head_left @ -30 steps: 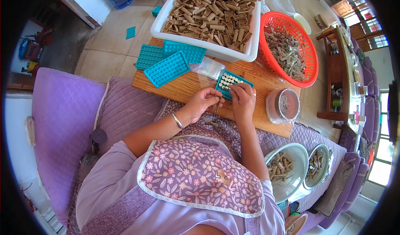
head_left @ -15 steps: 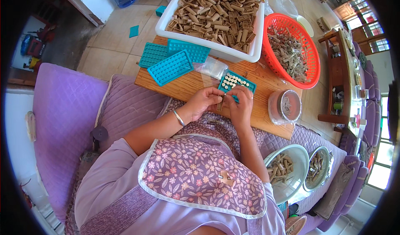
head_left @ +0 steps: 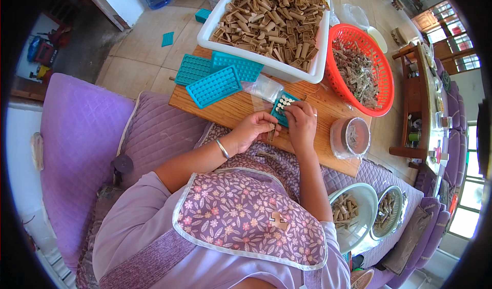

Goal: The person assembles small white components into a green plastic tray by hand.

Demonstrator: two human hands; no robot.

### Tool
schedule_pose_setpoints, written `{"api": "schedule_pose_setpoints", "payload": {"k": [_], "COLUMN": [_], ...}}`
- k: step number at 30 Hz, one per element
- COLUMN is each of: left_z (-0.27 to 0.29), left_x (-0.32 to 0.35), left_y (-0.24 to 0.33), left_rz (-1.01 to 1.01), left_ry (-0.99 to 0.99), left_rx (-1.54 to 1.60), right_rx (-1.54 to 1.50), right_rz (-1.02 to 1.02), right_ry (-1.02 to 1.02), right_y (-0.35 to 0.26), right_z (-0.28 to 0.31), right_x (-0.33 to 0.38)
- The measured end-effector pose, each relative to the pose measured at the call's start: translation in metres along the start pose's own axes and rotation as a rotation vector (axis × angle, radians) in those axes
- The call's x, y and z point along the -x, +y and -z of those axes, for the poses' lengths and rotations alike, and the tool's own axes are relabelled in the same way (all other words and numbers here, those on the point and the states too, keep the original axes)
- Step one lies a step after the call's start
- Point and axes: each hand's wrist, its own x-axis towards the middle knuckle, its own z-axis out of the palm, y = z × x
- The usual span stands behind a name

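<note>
My left hand (head_left: pixel 258 128) pinches a small brown trough-shaped piece (head_left: pixel 271 135) upright, just in front of the bench's near edge. My right hand (head_left: pixel 302 127) is beside it, its fingertips closed together over a small teal tray (head_left: pixel 277 115). Small round white pieces (head_left: pixel 283 103) stand in that tray, and the right fingers touch or hover just over them. Whatever lies between those fingertips is hidden. The tray rests on a wooden bench (head_left: pixel 229 113), partly covered by my right hand.
Several teal trays (head_left: pixel 213 86) lie on the bench's left, beside a clear plastic bag (head_left: pixel 264 87). Behind stands a white tub (head_left: pixel 319 66) heaped with brown pieces. An orange basket (head_left: pixel 388 78), a round container (head_left: pixel 357 135) and a pale green bowl (head_left: pixel 366 207) are on the right.
My right hand has moved from beside the left fingertips onto the white pieces in the tray. The left hand still grips the brown piece, slightly lower. The view has shifted a little.
</note>
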Motion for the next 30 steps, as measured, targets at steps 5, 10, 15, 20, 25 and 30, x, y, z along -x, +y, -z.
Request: {"api": "schedule_pose_setpoints", "payload": {"k": [5,10,15,20,25,30], "left_z": [0.003,0.007,0.007,0.008,0.003,0.004], "left_x": [-0.002,-0.004,-0.003,-0.003,0.001,-0.003], "left_y": [0.001,-0.001,-0.003,-0.010,-0.011,-0.005], "left_rz": [0.005,-0.005,0.003,-0.025,-0.059,-0.054], "left_ry": [-0.012,-0.042,-0.005,-0.018,-0.030,-0.023], "left_rx": [0.008,-0.003,-0.053,-0.069,-0.157,-0.007], "right_rx": [0.138,-0.168,-0.203,-0.167,-0.187,-0.232], "right_rz": [0.040,-0.060,0.038,0.110,0.058,0.063], "right_ry": [-0.046,0.018,-0.046,-0.124,-0.322,-0.373], "right_y": [-0.002,-0.009,-0.020,-0.021,-0.023,-0.031], "right_z": [-0.007,-0.001,0.007,0.017,0.024,0.033], "right_x": [0.001,0.011,0.021,0.018,0.009,-0.006]}}
